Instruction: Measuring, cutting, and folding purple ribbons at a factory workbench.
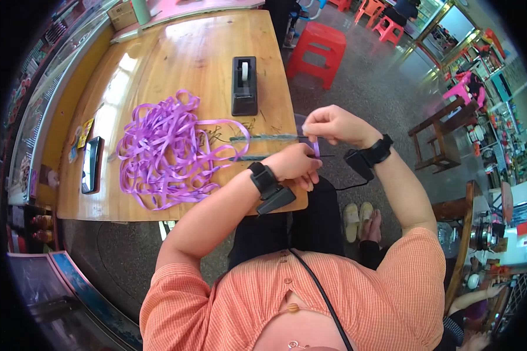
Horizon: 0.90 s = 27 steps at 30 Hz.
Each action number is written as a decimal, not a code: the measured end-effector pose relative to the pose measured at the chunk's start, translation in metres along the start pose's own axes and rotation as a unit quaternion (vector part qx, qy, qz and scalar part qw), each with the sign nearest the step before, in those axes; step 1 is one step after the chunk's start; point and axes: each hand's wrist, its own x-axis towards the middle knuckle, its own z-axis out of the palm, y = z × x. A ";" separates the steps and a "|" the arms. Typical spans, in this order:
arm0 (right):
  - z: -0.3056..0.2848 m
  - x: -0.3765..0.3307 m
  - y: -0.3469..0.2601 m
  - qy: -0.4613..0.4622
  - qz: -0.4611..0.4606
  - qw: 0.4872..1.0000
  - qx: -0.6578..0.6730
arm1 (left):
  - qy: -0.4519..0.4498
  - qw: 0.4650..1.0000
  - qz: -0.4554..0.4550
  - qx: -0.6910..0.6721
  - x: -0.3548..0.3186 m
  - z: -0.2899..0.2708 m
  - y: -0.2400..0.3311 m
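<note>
Both hands pinch purple ribbon at table edge: right hand grips end above, left hand clamps strand below, mid-fold on ribbon; next likely needs tape dispenser.

From my remote seat I see a warm honey-brown wooden tabletop with pale glare streaks. On it, at nine o'clock of centre, lies a tangled ribbon in bright violet. A tape dispenser at twelve o'clock is black with a whitish roll. A phone at nine o'clock is black. Both wrists carry black bands. My shirt at six o'clock is orange with fine pale stripes. A plastic stool at one o'clock is red, on grey speckled floor. A thin stem near the hands looks dull green.
</note>
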 end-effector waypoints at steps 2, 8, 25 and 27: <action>-0.010 -0.016 0.004 0.004 0.004 0.997 -0.073 | -0.019 1.000 -0.017 -0.002 0.002 0.001 0.002; -0.016 -0.012 0.035 0.013 -0.077 0.961 -0.264 | 0.001 1.000 -0.011 0.009 0.005 0.004 -0.005; -0.003 -0.021 0.027 0.142 -0.001 0.879 -0.455 | 0.002 0.999 -0.038 0.035 0.002 0.007 0.003; -0.009 -0.020 0.037 0.143 -0.102 0.889 -0.424 | 0.012 0.999 -0.032 0.041 0.003 0.009 0.003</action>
